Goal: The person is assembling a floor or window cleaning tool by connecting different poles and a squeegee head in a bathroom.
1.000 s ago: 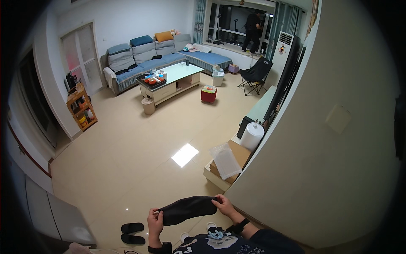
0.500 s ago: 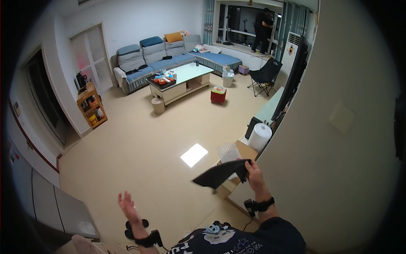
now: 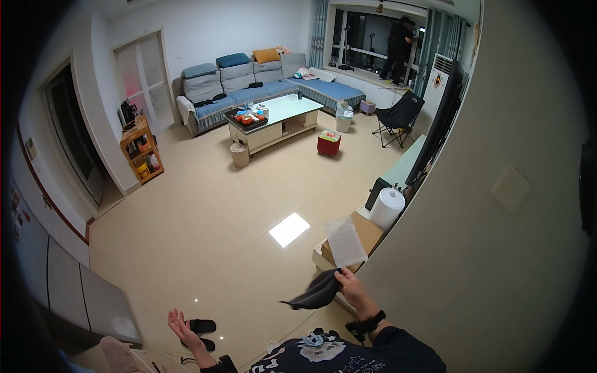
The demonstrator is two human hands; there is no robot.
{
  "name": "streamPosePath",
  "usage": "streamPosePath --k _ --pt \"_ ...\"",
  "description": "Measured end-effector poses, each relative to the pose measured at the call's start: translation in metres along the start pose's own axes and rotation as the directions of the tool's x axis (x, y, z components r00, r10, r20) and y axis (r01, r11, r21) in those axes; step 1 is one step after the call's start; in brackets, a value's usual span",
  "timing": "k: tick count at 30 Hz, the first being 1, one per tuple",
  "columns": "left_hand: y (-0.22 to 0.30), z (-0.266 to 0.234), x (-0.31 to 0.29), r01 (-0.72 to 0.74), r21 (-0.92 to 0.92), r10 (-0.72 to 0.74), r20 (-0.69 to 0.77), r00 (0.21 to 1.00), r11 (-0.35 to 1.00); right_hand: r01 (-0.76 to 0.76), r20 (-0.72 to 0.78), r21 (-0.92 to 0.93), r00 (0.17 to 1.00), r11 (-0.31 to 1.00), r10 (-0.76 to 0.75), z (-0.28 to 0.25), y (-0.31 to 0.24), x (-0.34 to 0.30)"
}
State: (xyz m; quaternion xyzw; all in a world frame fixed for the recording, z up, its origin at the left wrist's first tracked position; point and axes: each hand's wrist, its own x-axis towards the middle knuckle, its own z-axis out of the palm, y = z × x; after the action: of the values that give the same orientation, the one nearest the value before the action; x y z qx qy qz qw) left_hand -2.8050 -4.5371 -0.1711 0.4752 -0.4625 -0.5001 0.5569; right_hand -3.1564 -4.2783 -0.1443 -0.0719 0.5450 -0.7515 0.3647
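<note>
Pinched in my right hand (image 3: 350, 287) is a limp, dark grey-black piece of cloth (image 3: 314, 291). It hangs off to the left of the fingers, folded along its length and tapering to a thin tip. Its exact kind cannot be made out. Just beyond that hand, a clear bubble-wrap sheet (image 3: 346, 242) lies over an open cardboard box (image 3: 365, 231). My left hand (image 3: 179, 324) is raised at the lower left, palm up with fingers apart and nothing in it. A pair of black slippers (image 3: 203, 326) lies on the floor beside it.
Close on the right runs a wall (image 3: 460, 248). A white cylinder (image 3: 387, 205) stands by the box. Farther off are a red stool (image 3: 328, 143), a glass-topped coffee table (image 3: 286, 112), a sofa (image 3: 239, 93) and a black folding chair (image 3: 401, 115). Another person (image 3: 398, 50) stands on the windowsill.
My right hand has come down and nearer to me with the cloth, uncovering the bubble wrap and box. My left hand has dropped lower. The whole view has shifted slightly.
</note>
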Motion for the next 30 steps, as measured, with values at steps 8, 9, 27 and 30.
streamPosePath --k 8,9,27,30 --pt "0.004 -0.001 -0.009 -0.074 0.09 0.076 -0.016 0.997 0.993 -0.011 0.085 -0.021 0.996 1.0 0.013 0.02 -0.004 0.0" --pt "0.003 -0.004 -0.009 -0.094 0.1 0.097 -0.019 0.995 0.991 -0.024 0.056 -0.047 0.998 0.999 0.027 0.02 -0.004 0.001" --pt "-0.037 -0.021 -0.022 0.125 0.186 -0.197 0.449 0.872 0.975 -0.038 0.276 -0.214 0.956 0.976 0.098 0.049 0.026 0.007" --pt "-0.011 0.024 -0.045 -0.041 0.265 -0.176 0.741 0.648 0.963 -0.074 0.469 -0.311 0.855 0.948 0.221 0.089 0.018 -0.009"
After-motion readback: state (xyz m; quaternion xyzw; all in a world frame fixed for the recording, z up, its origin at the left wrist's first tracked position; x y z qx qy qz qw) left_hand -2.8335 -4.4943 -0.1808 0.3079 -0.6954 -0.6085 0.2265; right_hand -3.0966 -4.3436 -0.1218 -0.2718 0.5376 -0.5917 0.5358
